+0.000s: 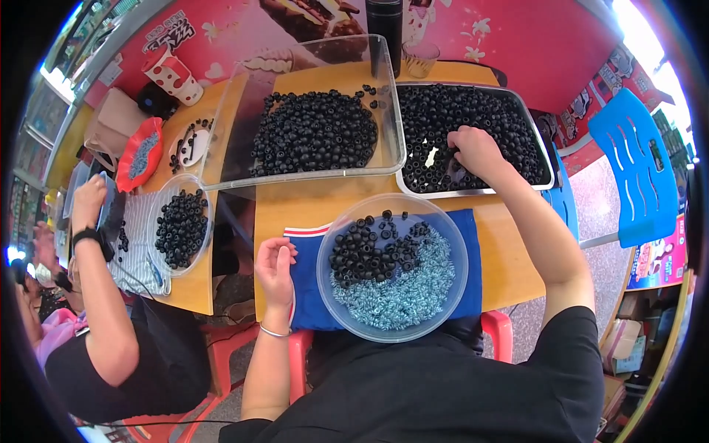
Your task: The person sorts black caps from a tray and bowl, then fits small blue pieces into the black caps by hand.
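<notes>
My right hand [475,153] reaches into a metal tray [548,159] of small black ring-shaped plastic pieces [461,111]. Its fingers are bent together at the pieces, and what they pinch is hidden. To the left of a round clear tub [325,295], my left hand [275,272] hovers with its fingers curled in; I cannot make out anything inside them. Black pieces [362,251] fill the upper left of this tub. Small translucent bluish pieces [399,295] cover its lower and right side. The tub rests on a blue cloth [469,251] at the table's front edge.
A big clear bin [310,177] of black pieces stands left of the tray. A dark bottle [384,37] and a cup [421,59] are behind. On the left, another person [125,354] works beside a round tub of black pieces [179,229]. A blue chair [636,166] is right.
</notes>
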`<action>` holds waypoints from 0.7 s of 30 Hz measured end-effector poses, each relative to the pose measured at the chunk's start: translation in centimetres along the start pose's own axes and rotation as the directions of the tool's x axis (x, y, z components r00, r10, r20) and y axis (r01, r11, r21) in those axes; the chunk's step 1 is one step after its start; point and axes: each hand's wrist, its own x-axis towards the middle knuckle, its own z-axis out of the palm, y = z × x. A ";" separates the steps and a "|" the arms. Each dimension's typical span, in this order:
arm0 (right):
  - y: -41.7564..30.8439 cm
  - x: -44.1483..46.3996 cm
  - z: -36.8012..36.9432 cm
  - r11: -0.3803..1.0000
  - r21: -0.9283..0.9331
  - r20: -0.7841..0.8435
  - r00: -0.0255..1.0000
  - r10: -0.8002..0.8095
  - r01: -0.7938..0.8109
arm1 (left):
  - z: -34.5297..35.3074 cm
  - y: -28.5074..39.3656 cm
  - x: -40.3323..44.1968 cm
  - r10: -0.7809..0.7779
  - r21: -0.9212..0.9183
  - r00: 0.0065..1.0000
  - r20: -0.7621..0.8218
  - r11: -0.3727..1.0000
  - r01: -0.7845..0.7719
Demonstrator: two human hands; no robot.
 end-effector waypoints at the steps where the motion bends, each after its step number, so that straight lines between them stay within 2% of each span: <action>1: -0.1 -0.2 0.0 1.000 0.008 -0.002 1.000 -0.001 0.001 | 0.0 0.0 0.0 0.002 0.005 1.000 -0.002 1.000 -0.002; 10: -0.5 -1.5 0.1 0.986 0.148 -0.035 0.996 -0.078 0.083 | -0.1 -0.2 0.0 0.013 -0.001 1.000 0.007 1.000 -0.013; 16: 0.1 -1.0 0.6 0.986 0.116 -0.060 0.991 -0.116 0.122 | 0.1 -0.1 -0.1 -0.014 0.006 1.000 -0.010 1.000 0.014; 18: 0.1 -1.0 0.0 0.964 0.235 -0.064 0.991 -0.113 0.125 | 0.0 -0.1 0.0 -0.012 0.003 1.000 -0.004 1.000 0.012; 21: 0.3 -1.2 -0.7 0.909 0.417 -0.017 1.000 -0.007 0.013 | 0.1 0.1 -0.1 -0.018 0.004 1.000 -0.015 1.000 0.018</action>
